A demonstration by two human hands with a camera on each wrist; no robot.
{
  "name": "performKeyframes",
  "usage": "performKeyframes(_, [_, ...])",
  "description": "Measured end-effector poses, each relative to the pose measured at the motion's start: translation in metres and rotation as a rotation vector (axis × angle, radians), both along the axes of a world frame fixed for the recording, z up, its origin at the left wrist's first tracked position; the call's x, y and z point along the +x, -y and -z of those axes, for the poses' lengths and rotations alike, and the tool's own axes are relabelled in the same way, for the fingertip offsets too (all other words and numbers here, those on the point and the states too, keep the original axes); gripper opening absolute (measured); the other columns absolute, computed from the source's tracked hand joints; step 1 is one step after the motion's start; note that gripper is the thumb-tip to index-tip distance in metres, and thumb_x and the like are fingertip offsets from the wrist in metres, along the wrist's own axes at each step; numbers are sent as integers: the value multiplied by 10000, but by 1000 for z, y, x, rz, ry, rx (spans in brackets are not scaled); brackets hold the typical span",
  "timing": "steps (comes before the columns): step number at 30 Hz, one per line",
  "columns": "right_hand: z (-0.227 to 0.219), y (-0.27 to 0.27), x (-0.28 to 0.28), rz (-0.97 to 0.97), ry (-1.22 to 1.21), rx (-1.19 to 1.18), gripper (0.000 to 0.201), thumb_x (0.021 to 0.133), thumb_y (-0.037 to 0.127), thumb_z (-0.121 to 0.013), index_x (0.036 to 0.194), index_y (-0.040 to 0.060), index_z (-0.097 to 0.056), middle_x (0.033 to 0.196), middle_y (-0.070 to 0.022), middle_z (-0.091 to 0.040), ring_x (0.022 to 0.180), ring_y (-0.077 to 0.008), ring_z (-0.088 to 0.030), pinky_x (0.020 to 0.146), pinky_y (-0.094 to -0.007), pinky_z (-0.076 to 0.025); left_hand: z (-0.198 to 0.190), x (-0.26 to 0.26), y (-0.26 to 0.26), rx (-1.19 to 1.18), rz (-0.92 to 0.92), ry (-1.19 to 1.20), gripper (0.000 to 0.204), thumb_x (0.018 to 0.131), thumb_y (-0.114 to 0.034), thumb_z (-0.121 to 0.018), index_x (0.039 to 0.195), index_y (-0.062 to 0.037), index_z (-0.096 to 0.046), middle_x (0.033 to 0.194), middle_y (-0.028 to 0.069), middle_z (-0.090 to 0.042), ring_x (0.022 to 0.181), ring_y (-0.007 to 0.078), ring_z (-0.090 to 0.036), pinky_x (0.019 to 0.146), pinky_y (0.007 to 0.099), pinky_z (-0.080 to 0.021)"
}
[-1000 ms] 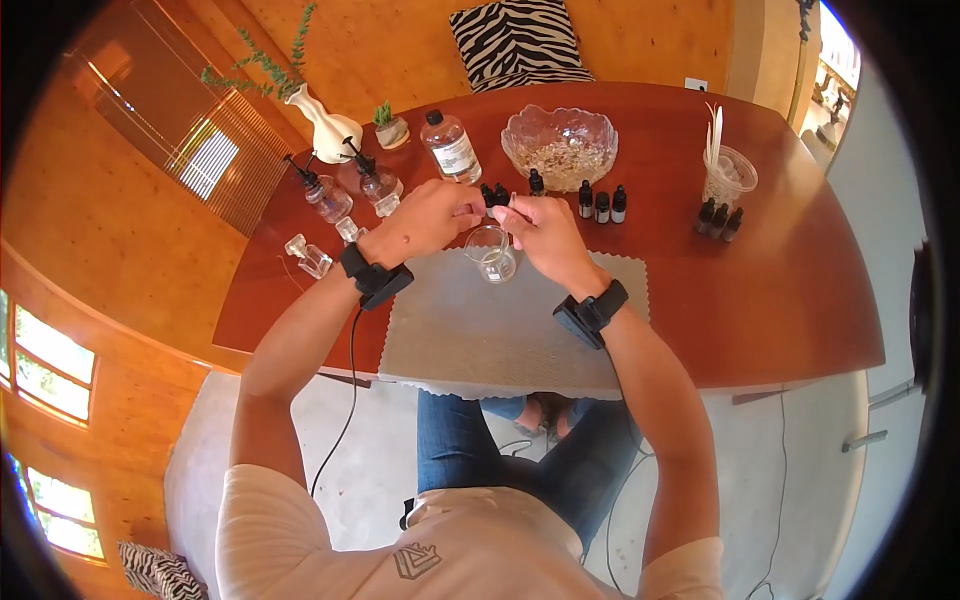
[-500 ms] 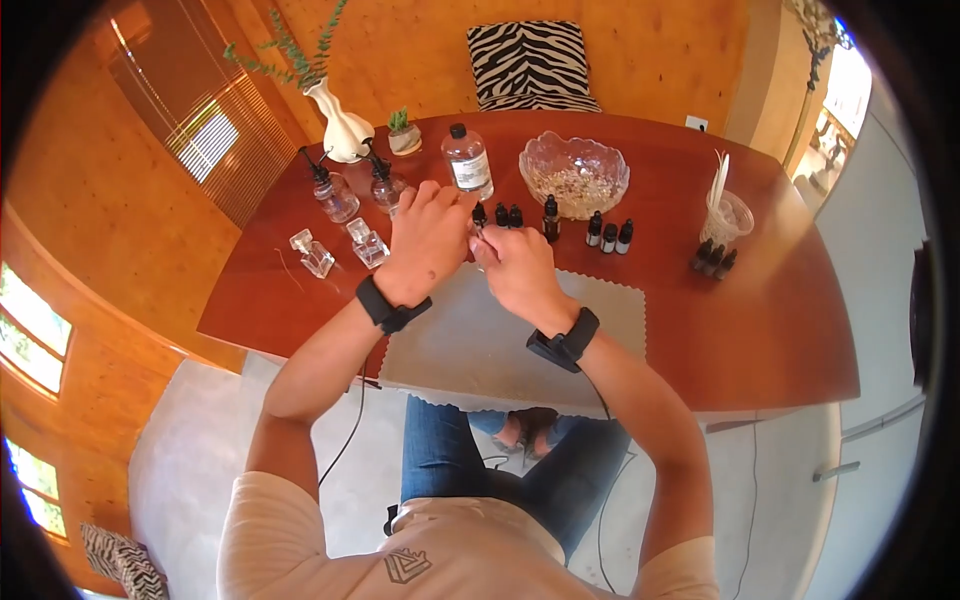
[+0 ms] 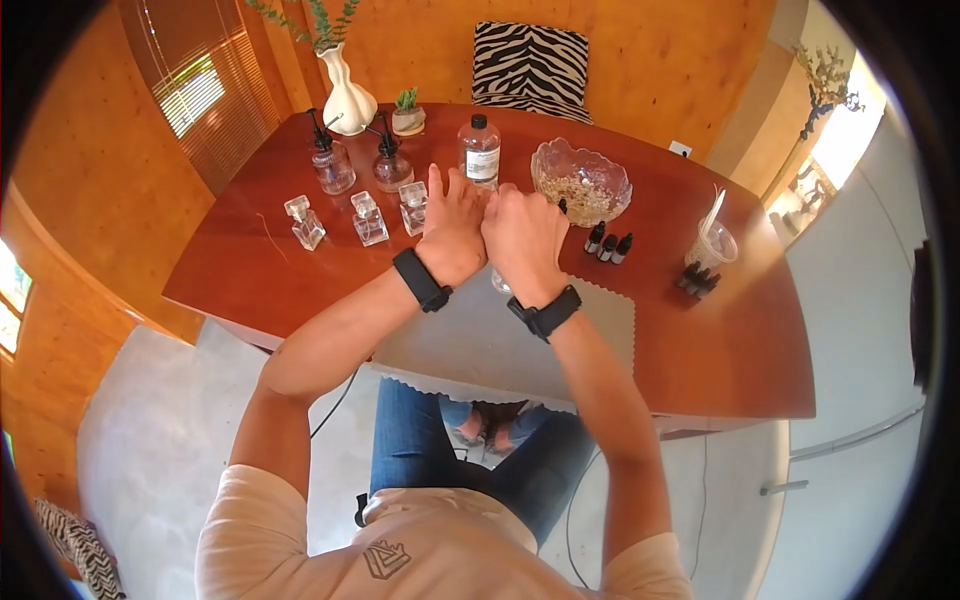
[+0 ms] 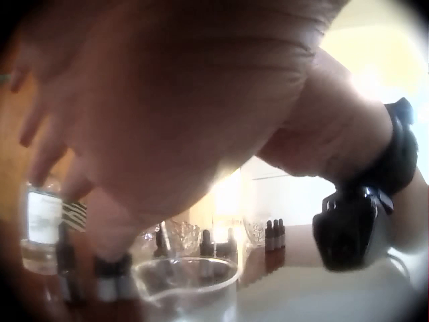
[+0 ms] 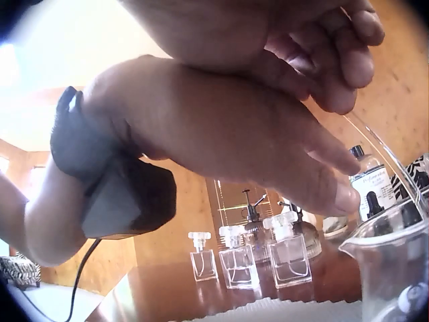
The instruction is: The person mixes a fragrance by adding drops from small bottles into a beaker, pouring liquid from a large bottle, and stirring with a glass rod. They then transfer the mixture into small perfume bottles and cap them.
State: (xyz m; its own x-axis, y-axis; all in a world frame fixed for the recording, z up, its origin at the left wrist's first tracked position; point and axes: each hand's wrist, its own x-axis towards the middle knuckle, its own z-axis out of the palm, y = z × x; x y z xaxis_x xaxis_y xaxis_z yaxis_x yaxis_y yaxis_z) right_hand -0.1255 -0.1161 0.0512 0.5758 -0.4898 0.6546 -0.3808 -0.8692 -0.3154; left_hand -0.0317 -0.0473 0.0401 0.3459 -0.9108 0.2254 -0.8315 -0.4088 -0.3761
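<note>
In the head view my left hand [image 3: 455, 225] is held over the table with its fingers spread, beside the right. My right hand [image 3: 527, 240] is curled over the glass beaker [image 3: 500, 283], which it mostly hides. From the right hand's fingertips [image 5: 345, 100], a thin glass rod [image 5: 385, 146] slants down into the beaker in the right wrist view. The left thumb [image 5: 345, 199] points toward the spouted rim there, holding nothing. In the left wrist view, the beaker's rim [image 4: 191, 263] lies below the left hand, with dark dropper bottles behind it.
Square glass perfume bottles [image 3: 369, 220] stand left of the hands, with pump bottles [image 3: 332, 165] behind. A labelled bottle [image 3: 481, 160], a scalloped glass bowl [image 3: 582, 185] and small black-capped bottles [image 3: 607, 245] line the far side. A grey mat [image 3: 470, 340] covers the front edge.
The left hand's fingers, bent near the right hand a second ago, are now spread. The right hand has come over the beaker, hiding most of it. The head view has shifted.
</note>
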Motion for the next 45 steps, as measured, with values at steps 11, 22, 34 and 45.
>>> performKeyframes(11, [-6,3,4,106,112,-49,223,850,192,-677,740,-2,-671,651,-211,-677,613,-385,-696,600,-489,-539,-23,-32,-56,-169,272,-144,670,856,-254,-724,1450,-29,-512,1533,180,-427,1478,407,-295,1199,653,-183])
performKeyframes(22, [-4,-19,4,66,138,-137,199,868,181,-681,788,0,-709,703,-192,-701,674,-362,-702,665,-473,-521,3,-6,-34,-165,232,-32,546,874,-247,-670,1357,-1,-608,1548,180,-413,1511,401,-230,1194,687,-128])
performKeyframes(34, [5,28,-28,-144,257,221,261,939,187,-642,748,10,-622,645,-190,-623,596,-399,-603,568,-475,-457,-58,-6,-82,-393,393,-950,530,944,-91,-650,1463,-113,-547,1548,137,-480,1471,341,-372,1178,444,-348])
performKeyframes(45, [44,71,-38,-653,12,775,280,963,217,-649,868,-45,-674,680,-51,-613,645,-100,-553,592,-291,-437,65,34,-12,-274,437,-1818,997,802,-28,-805,1613,-71,-227,1552,184,-449,1457,270,-393,1175,392,-336])
